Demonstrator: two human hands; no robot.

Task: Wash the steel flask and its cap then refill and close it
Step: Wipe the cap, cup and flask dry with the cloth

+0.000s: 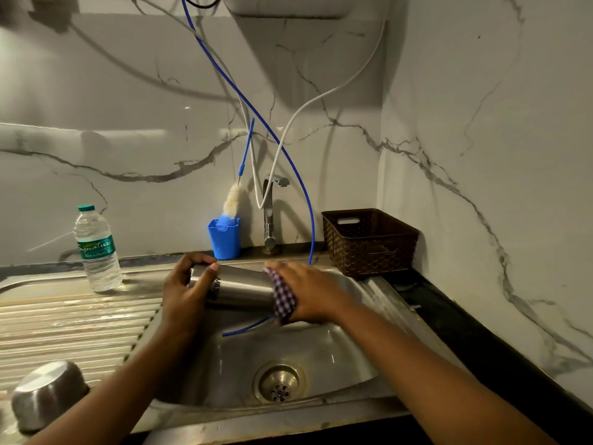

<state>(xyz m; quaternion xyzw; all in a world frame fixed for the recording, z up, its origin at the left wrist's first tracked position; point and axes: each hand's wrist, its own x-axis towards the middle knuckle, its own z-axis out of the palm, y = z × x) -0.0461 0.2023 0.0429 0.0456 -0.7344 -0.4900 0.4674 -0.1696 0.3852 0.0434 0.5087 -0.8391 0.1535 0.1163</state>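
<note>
Left hand grips the one steel flask, held sideways over the one sink, while my right hand wraps one checked cloth round its end; one water bottle and one basket stand behind.

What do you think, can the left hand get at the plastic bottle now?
Probably yes, once it lets go: the left hand grips the flask, but the bottle stands on the drainboard to its left with nothing between them.
</note>
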